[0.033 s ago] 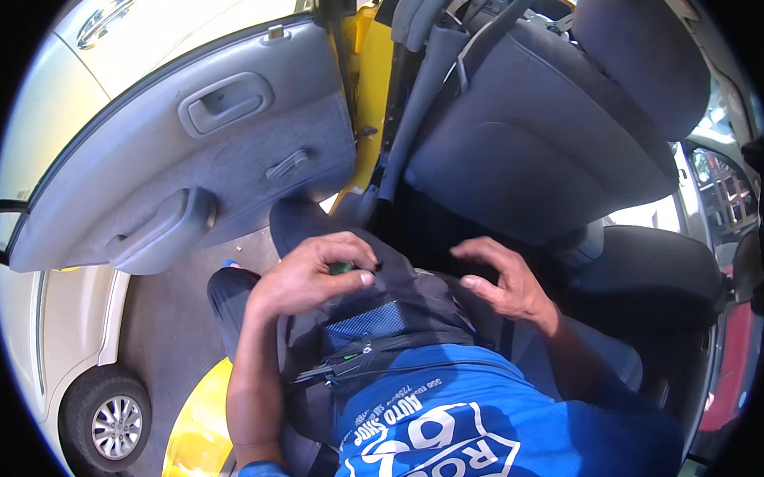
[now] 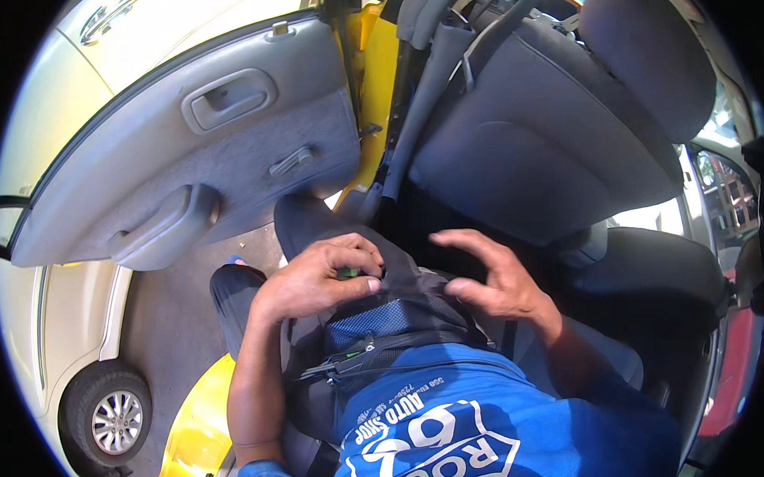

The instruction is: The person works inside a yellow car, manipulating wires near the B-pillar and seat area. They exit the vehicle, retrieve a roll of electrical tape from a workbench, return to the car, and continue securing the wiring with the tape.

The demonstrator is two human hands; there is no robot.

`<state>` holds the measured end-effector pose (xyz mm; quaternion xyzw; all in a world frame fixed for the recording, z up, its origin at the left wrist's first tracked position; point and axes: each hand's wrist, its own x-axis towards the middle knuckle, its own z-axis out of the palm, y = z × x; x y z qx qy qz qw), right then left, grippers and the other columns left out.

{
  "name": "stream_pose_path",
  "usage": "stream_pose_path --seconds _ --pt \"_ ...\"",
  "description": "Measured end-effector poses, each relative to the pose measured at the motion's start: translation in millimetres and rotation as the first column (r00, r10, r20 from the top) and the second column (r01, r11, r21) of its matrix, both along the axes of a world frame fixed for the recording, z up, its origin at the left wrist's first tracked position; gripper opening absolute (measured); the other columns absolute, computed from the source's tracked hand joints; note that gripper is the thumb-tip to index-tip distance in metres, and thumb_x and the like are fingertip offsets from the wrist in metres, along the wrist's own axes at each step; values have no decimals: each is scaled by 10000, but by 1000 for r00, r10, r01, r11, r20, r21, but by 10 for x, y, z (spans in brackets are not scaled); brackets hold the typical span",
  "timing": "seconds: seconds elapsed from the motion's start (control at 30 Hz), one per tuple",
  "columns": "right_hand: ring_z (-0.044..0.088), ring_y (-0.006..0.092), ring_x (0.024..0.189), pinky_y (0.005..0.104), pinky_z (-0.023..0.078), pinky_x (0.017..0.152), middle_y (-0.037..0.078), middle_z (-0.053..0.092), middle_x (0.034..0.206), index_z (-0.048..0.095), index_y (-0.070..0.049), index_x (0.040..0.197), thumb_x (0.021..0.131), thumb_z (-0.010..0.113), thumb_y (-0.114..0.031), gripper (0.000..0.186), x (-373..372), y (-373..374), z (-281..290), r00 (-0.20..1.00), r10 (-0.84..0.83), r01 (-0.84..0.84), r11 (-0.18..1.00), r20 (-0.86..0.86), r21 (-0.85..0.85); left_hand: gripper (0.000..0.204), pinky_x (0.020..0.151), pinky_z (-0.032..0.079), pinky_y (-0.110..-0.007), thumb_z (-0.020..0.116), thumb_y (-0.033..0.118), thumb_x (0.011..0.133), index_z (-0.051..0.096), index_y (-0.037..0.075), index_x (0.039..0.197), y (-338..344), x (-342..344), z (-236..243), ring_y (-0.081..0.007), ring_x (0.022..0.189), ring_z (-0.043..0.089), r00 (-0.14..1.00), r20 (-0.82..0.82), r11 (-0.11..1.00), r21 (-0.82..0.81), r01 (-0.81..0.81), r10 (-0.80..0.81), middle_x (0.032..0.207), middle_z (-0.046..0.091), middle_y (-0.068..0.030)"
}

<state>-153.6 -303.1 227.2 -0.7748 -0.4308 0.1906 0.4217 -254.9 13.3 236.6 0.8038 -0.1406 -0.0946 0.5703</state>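
Observation:
A dark waist pouch (image 2: 393,318) with a blue mesh pocket hangs at my front, below it my blue shirt. My left hand (image 2: 320,278) is curled at the pouch's top left edge, thumb and fingers pinched on a small green object (image 2: 348,273) that is mostly hidden. My right hand (image 2: 493,281) hovers at the pouch's right side with fingers spread and holds nothing; its thumb rests on the dark fabric.
I stand in the open doorway of a yellow car (image 2: 375,87). The grey inner door panel (image 2: 202,152) swings out at the left. A grey seat back (image 2: 530,141) and dark seat cushion (image 2: 661,271) lie ahead. A white car's wheel (image 2: 111,420) is at lower left.

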Motion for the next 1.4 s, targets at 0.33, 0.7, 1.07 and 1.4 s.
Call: stream_pose_path --seconds 0.33,0.7,1.07,1.4 --pt "645 223 1050 388 514 959 116 653 1081 539 -1 1254 784 853 -226 608 210 1170 40 870 297 -283 954 -394 94 222 980 434 -371 766 237 877 749 66 1017 42 -22 113 -260 1109 529 978 -109 975 158 -157 175 1147 550 -118" --pt "561 250 1186 413 432 1041 118 603 1162 545 -24 1208 723 893 -239 634 697 1489 -413 628 468 -439 873 -621 214 213 1027 404 -367 741 258 919 741 67 1012 348 134 -114 -214 1167 490 944 -285 984 -20 -179 166 1189 493 -77" --pt "584 153 976 361 477 911 55 636 958 644 -23 1034 815 823 -227 349 635 2158 -568 682 632 -559 775 -369 293 265 1045 388 -379 756 322 902 749 81 1011 745 -105 -156 -229 1202 447 912 -303 957 0 -291 277 1225 456 -78" --pt "591 131 697 315 491 678 60 612 754 668 22 1081 877 732 -130 262 615 2252 -495 663 499 -592 806 -558 17 437 986 459 -391 789 343 845 713 38 1150 755 -300 -299 -292 1123 574 884 -311 926 256 -277 350 1128 593 -137"
